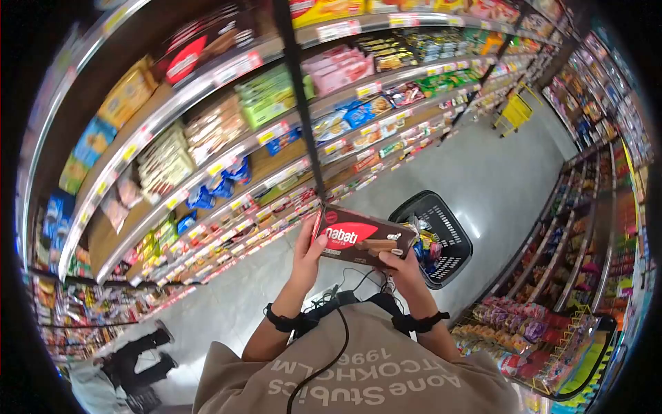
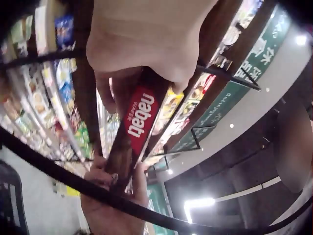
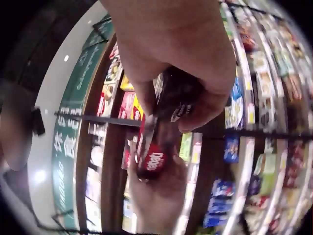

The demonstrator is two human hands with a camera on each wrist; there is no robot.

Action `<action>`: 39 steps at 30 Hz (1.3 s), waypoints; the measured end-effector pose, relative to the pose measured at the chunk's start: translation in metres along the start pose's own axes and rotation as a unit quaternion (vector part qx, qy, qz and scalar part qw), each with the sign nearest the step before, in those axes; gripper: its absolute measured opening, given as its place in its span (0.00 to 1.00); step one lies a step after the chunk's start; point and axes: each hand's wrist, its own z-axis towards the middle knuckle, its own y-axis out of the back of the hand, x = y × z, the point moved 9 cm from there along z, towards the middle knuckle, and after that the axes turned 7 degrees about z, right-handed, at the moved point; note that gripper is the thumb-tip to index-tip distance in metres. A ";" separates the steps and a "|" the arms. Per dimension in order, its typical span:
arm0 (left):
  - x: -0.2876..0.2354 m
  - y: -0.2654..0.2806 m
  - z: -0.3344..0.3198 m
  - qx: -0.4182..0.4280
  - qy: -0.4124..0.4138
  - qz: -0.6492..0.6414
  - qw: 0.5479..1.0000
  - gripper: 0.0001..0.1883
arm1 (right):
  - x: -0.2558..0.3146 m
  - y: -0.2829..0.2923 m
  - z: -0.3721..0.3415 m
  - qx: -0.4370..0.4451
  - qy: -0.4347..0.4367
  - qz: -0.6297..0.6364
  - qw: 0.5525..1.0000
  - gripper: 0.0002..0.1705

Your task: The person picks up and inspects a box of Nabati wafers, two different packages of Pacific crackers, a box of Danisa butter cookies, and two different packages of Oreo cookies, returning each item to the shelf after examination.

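Head: brown, metal-edged snack shelves [image 1: 100, 238] at left; black perforated plastic basket [image 1: 452, 228] on floor, partly hidden by dark-brown rectangular "nabati" wafer box [image 1: 360, 238]; fingers of left hand [image 1: 305, 254] and right hand [image 1: 407, 274] clamped on opposite ends.

Left wrist: black curved strip [image 2: 54, 173] crosses before box's lower end.

Right wrist: box end between right thumb and fingers.

This is a shop, evidently a snack aisle: tiered shelves [image 1: 261, 165] packed with brightly wrapped snacks [image 1: 338, 69] line both sides of a shiny grey floor [image 1: 507, 172], their front edges carrying rows of price labels [image 1: 236, 67]. A black shopping basket [image 1: 452, 231] holds packets, a yellow trolley [image 1: 516, 114] stands farther off, and a green sign [image 3: 70, 139] with Chinese characters runs above the shelving.
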 end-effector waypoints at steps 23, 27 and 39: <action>-0.068 0.092 -0.092 -0.151 -0.060 0.103 0.981 0.21 | -0.011 -0.119 0.046 0.216 -0.090 -0.158 0.959 0.28; -0.070 0.076 -0.094 -0.179 -0.075 0.114 0.974 0.23 | 0.012 -0.128 0.051 0.255 -0.078 -0.183 0.946 0.22; -0.059 0.015 -0.071 -0.247 -0.107 0.113 0.956 0.22 | 0.046 -0.080 0.071 0.290 -0.102 -0.175 0.935 0.29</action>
